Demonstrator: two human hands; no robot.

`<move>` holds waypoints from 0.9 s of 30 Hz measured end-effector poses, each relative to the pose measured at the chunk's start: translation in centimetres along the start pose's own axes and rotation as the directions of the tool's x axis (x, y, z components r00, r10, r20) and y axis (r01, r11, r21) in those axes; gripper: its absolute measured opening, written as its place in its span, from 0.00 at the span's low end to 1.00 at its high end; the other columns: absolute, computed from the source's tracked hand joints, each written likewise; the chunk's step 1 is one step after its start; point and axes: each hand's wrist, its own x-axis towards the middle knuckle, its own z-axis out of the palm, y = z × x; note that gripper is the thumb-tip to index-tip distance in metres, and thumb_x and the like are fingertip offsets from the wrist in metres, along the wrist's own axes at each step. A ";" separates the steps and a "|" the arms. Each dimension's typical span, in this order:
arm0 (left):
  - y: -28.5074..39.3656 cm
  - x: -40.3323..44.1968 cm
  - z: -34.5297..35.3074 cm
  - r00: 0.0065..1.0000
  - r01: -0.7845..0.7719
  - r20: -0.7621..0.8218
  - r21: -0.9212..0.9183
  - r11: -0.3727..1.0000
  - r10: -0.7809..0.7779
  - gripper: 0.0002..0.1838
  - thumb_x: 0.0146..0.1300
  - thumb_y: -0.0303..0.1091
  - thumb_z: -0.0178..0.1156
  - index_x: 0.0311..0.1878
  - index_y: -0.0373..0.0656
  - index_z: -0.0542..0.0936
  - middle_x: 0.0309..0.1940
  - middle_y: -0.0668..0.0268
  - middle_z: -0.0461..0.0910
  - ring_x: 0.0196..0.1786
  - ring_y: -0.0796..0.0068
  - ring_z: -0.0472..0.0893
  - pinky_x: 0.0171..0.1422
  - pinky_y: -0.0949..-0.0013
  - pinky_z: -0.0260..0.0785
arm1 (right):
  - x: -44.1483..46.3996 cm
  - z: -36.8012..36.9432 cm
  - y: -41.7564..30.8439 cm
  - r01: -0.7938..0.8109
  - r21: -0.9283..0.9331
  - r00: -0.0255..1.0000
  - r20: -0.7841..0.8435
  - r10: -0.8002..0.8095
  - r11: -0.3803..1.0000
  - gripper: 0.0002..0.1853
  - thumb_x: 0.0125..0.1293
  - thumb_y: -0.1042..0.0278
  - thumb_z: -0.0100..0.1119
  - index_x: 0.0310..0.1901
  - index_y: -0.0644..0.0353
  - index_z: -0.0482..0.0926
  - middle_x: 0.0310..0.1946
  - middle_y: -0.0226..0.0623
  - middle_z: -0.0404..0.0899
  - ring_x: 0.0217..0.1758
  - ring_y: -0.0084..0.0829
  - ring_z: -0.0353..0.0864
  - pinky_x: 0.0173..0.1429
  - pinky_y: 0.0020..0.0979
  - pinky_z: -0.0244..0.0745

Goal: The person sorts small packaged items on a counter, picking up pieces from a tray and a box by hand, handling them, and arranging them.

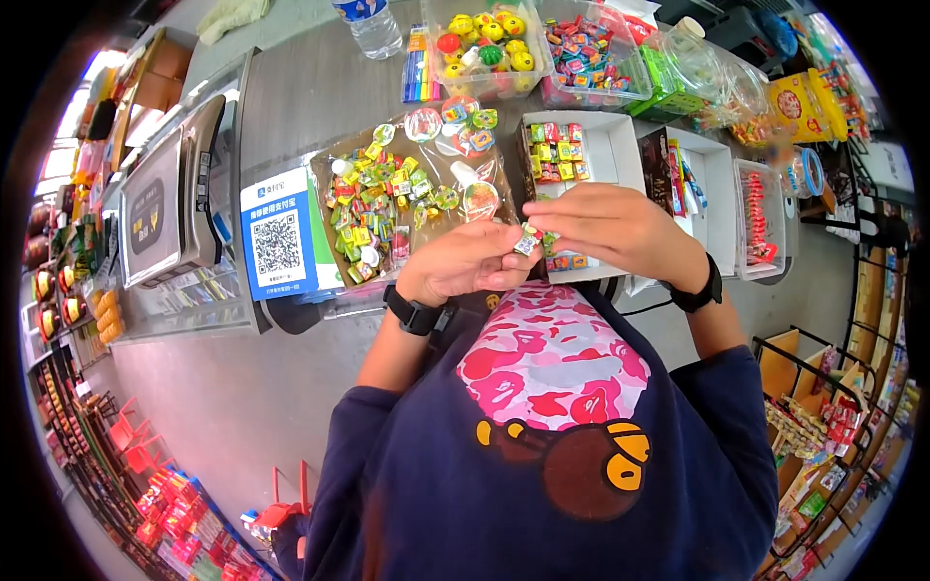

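My left hand [468, 259] pinches a small wrapped candy [528, 240] between thumb and fingers. My right hand [620, 232] reaches over from the other side with bent fingers close to the candy; whether its fingertips grip anything is hidden. Below both hands stands a white box [603, 124] with small colourful wrapped candies [556, 152] in rows along its left side. Left of it, a shallow cardboard box [426, 161] holds a loose heap of yellow, green and red wrapped candies [366, 208] and some round lollipop-like pieces [481, 200].
A blue QR-code sign [278, 242] stands left of the candy box. Behind are a tub of yellow toys [489, 44], a tub of small wrapped sweets [591, 53] and a water bottle [373, 27]. A second white box [699, 160] and a tray of red items [759, 218] stand right.
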 end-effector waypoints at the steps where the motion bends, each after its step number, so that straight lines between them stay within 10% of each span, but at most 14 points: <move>1: 0.0 0.0 0.0 1.000 0.015 0.012 -0.007 1.000 -0.015 0.21 0.74 0.45 0.52 0.47 0.30 0.74 0.29 0.72 0.65 0.27 0.81 0.65 0.28 0.79 0.58 | 0.0 0.3 0.4 0.095 -0.028 0.995 0.009 -0.095 0.995 0.17 0.60 0.71 0.65 0.51 0.63 0.80 0.52 0.38 0.81 0.49 0.40 0.81 0.52 0.36 0.78; 11: 0.4 0.1 1.7 0.992 0.055 -0.115 0.107 0.993 -0.042 0.25 0.74 0.49 0.52 0.48 0.29 0.76 0.30 0.69 0.73 0.28 0.79 0.71 0.29 0.78 0.62 | 0.0 1.4 0.2 -0.067 0.124 0.998 0.004 0.067 0.990 0.14 0.59 0.70 0.66 0.46 0.64 0.81 0.41 0.39 0.84 0.43 0.42 0.82 0.49 0.36 0.78; 13: 0.2 0.3 2.4 0.896 -0.023 -0.398 0.398 0.917 0.195 0.22 0.74 0.45 0.53 0.49 0.29 0.77 0.33 0.63 0.78 0.29 0.79 0.77 0.32 0.77 0.70 | -0.2 1.6 0.0 -0.164 0.092 0.985 -0.035 0.168 0.982 0.13 0.59 0.70 0.66 0.45 0.65 0.81 0.40 0.40 0.83 0.43 0.42 0.82 0.49 0.36 0.78; 23: -0.5 1.1 2.2 0.823 -0.072 -0.402 0.628 0.775 0.402 0.13 0.70 0.33 0.57 0.48 0.31 0.80 0.38 0.63 0.83 0.37 0.79 0.82 0.43 0.76 0.75 | -0.9 3.1 -0.9 -0.205 -0.147 0.972 -0.144 0.184 0.968 0.16 0.60 0.70 0.64 0.50 0.60 0.80 0.40 0.39 0.81 0.43 0.41 0.81 0.48 0.36 0.76; 27: -0.3 1.3 2.1 0.864 0.059 -0.369 0.749 0.660 0.342 0.11 0.67 0.30 0.57 0.46 0.33 0.81 0.31 0.64 0.83 0.33 0.80 0.82 0.40 0.76 0.75 | -0.2 1.5 -0.7 -0.202 -0.074 0.960 0.184 0.212 0.977 0.18 0.60 0.70 0.63 0.53 0.59 0.79 0.41 0.38 0.79 0.43 0.40 0.80 0.46 0.36 0.76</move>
